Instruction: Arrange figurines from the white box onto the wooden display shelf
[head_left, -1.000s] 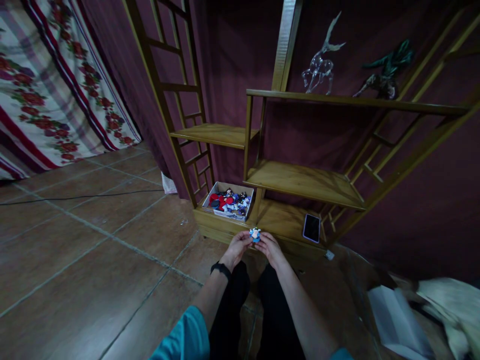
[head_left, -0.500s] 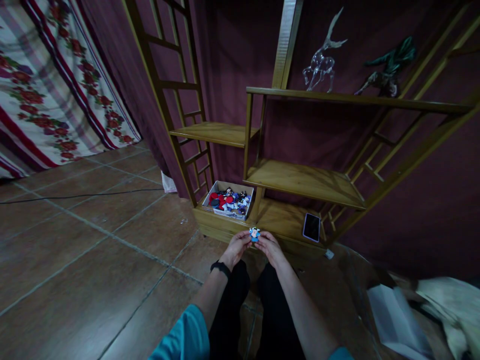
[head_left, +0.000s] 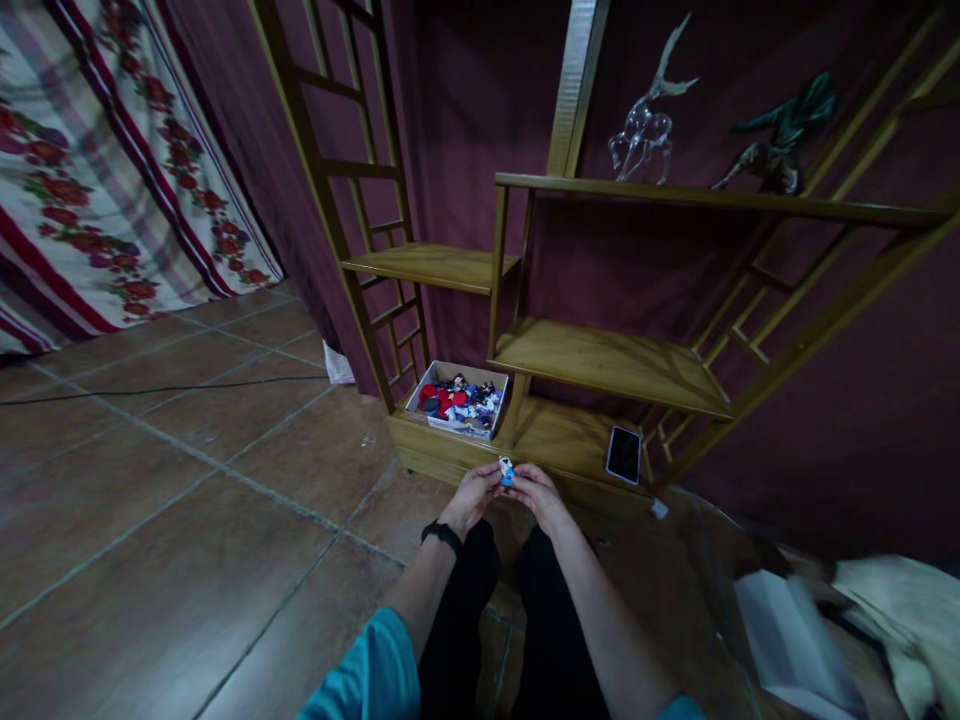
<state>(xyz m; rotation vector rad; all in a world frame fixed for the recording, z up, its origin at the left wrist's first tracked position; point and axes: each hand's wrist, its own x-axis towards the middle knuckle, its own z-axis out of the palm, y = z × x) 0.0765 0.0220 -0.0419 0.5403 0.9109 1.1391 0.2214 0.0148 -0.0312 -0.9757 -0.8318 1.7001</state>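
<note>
Between my fingertips is a small blue and white toy figurine [head_left: 506, 470], too small to make out in detail. My left hand [head_left: 477, 493] pinches it from the left side, and my right hand [head_left: 538, 492] grips it from the right. Both hands are held above my knees, just in front of the low shelf. Beyond them, a shallow open box [head_left: 459, 429] on the lower left shelf holds several small figures in red, black, white and purple.
A wooden shelf unit [head_left: 611, 365] stands ahead. On its low right board lies a phone or tablet [head_left: 623, 455]. A clear deer figure [head_left: 643, 135] and a dark green statue [head_left: 780, 135] occupy the upper board. A black cable [head_left: 187, 388] crosses the tiled floor. A pale bin-like object [head_left: 795, 635] sits at right.
The figurine has turned between my fingers, from facing me to a more sideways angle. Both hands stay in nearly the same place.
</note>
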